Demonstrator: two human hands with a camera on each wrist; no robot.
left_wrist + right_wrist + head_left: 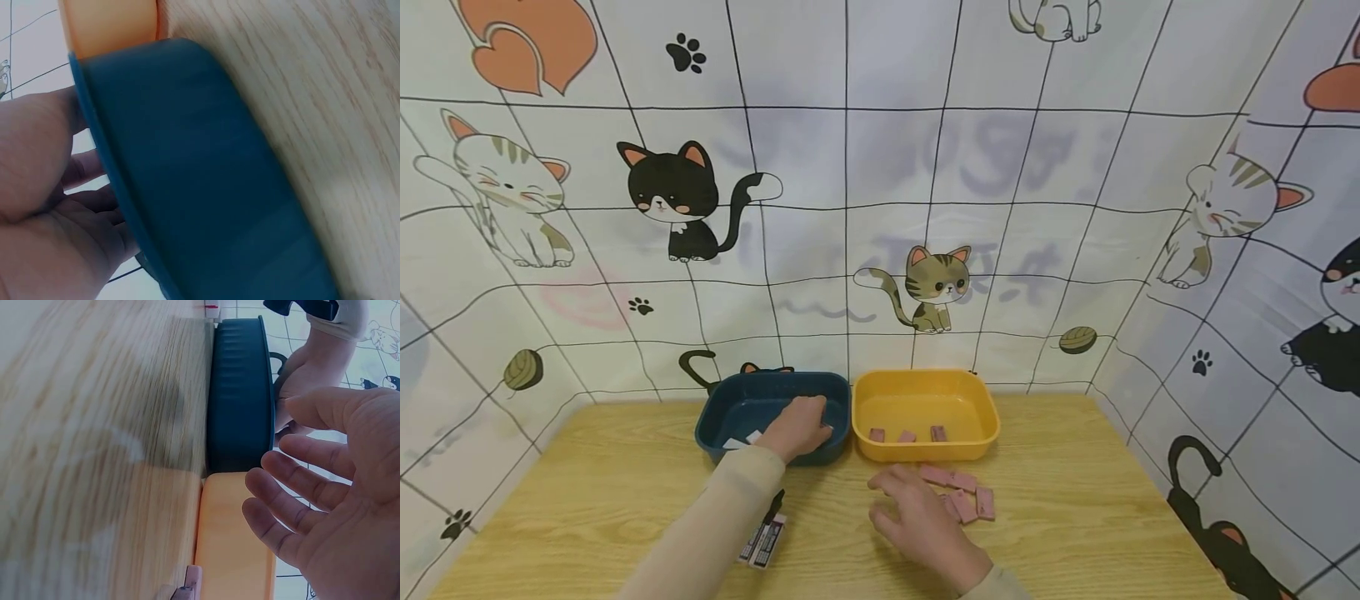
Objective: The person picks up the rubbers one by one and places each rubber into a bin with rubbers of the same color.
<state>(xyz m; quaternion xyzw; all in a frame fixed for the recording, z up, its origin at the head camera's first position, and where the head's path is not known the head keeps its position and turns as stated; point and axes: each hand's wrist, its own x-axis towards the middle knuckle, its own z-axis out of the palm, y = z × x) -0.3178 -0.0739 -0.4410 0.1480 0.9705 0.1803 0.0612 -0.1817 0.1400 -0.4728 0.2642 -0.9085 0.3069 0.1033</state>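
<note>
My left hand (797,427) reaches over the front rim of the blue bin (711,423), with white pieces (735,443) lying beside it inside. In the left wrist view the bin's wall hides the fingertips, so I cannot tell whether they hold anything. My right hand (919,518) hovers over the table in front of the yellow bin (925,451), its fingers spread and a little bent, holding nothing. Close by its fingers lie several small pink blocks (985,503). More pink blocks (937,433) sit in the yellow bin.
The two bins stand side by side at the back of the wooden table (1075,508), against a cat-print curtain (820,167). Small white pieces with black labels (767,542) lie near my left forearm, next to a black object (775,505).
</note>
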